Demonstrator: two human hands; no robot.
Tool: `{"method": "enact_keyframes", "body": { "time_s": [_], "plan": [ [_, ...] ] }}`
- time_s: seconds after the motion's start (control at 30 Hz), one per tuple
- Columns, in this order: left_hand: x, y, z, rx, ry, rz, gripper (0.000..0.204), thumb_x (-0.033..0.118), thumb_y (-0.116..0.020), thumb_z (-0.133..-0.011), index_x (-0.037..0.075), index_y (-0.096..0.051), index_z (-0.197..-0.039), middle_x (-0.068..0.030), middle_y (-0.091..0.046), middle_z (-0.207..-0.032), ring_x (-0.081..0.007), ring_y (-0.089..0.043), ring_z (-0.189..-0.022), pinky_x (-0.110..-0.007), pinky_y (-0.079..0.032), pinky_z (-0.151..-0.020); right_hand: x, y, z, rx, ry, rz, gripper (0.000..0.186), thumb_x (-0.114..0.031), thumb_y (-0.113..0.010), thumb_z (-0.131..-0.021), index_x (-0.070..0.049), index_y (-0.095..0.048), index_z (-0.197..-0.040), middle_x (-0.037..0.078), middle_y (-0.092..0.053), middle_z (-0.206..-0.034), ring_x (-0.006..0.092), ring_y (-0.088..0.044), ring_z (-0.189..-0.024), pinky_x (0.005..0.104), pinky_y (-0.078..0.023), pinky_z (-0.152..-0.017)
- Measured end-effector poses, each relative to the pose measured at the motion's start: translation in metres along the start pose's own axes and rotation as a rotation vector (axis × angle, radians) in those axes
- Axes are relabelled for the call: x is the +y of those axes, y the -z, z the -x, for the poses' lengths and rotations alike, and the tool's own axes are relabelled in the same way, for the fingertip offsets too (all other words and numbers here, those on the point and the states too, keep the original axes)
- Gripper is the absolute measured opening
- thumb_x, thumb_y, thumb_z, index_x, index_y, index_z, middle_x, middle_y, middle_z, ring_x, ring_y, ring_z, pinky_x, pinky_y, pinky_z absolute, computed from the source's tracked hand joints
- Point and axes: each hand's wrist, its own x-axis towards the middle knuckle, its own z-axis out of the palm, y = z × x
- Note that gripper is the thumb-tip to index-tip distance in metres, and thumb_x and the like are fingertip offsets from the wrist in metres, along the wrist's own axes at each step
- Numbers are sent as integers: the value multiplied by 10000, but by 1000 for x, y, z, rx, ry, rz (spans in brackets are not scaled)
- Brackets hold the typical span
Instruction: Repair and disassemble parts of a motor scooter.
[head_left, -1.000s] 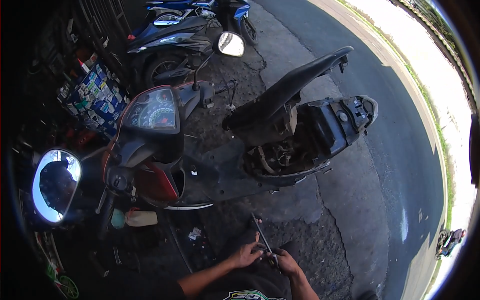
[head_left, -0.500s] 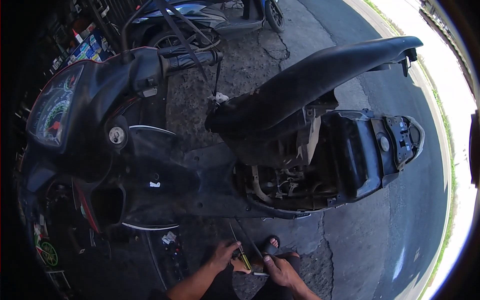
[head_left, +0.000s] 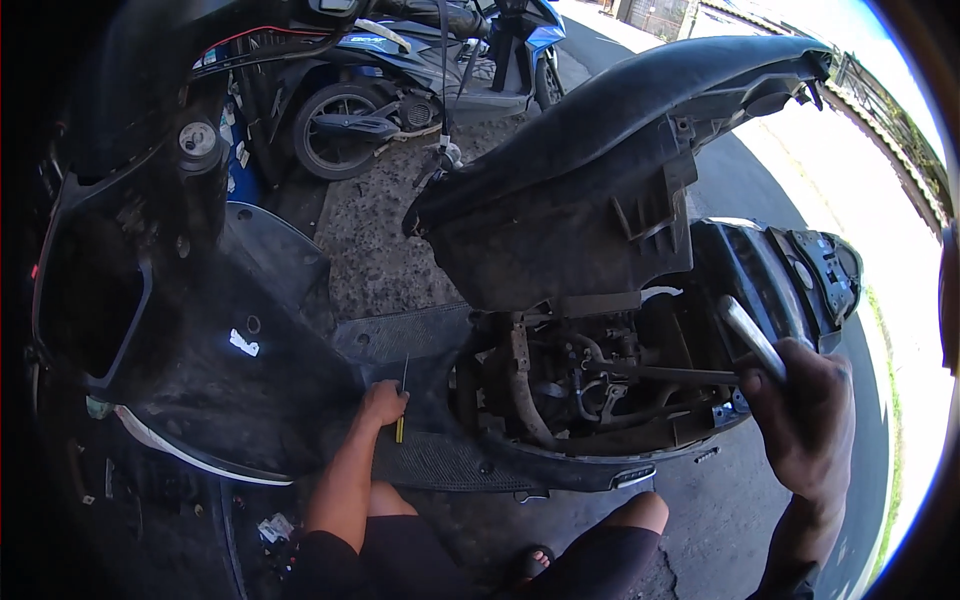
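Two hands, two tools, and they've just spread well apart.
Half a second ago both were close together at the scooter's near side; now the left hand [head_left: 384,402] has its fingers curled snugly round a yellow-handled screwdriver [head_left: 400,432] over the footboard [head_left: 425,462], while the right hand [head_left: 808,415] wraps a long tool [head_left: 755,338], its dark shaft pointing left across the bay [head_left: 575,458] under the raised seat [head_left: 610,110]. Looks like work's reached the bay, though I can't tell if the tip touches anything. Lettering runs along the far blue scooter [head_left: 500,100]; a white mark [head_left: 243,343] on the left is unreadable.
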Motion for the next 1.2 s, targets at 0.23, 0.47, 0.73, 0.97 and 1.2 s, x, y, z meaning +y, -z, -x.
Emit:
{"method": "enact_keyframes", "body": {
  "time_s": [0.23, 0.47, 0.73, 0.97, 1.2],
  "plan": [
    [-22, -5, -3, 69, -60, 106, 466, 350, -679, -878, -54, -667, -1110, -260, -676, -1105, -398, -637, -1086, -448, -495, -926, -4, -24, -73, -76, 137, 169, 177, -136, -645, -900, 36, -687, -905, 148, -627, -637, 230, -595, -550, 376, -452, -570],
    [-25, -2, 1, 76, -19, 101, 593, 359, -682, -881, -70, -584, -1277, -257, -658, -1180, -368, -611, -1166, -417, -473, -998, -11, -31, -77, -108, 153, 178, 177, -116, -629, -903, 48, -698, -913, 182, -657, -672, 288, -651, -618, 408, -508, -640],
    [-38, -11, 5, 149, -79, 241, 498, 321, -685, -881, -79, -625, -1172, -243, -698, -1043, -362, -666, -1042, -422, -506, -912, -8, -32, -81, -109, 224, 205, 175, -127, -628, -896, 24, -708, -932, 183, -657, -672, 317, -653, -621, 418, -506, -642],
    [-33, -14, 14, 209, -133, 216, 342, 300, -694, -872, -16, -661, -997, -227, -695, -962, -399, -656, -983, -460, -509, -843, 2, -32, -88, -87, 369, 230, 206, -168, -608, -926, 7, -694, -993, 177, -650, -656, 315, -650, -597, 427, -497, -617],
    [-30, -13, 13, 248, -152, 37, 378, 276, -693, -871, -24, -647, -1096, -216, -669, -1101, -377, -623, -1077, -450, -494, -923, 18, -35, -98, -74, 358, 235, 205, -187, -604, -934, -6, -681, -993, 178, -629, -629, 333, -629, -575, 432, -475, -583]
  ]
}}
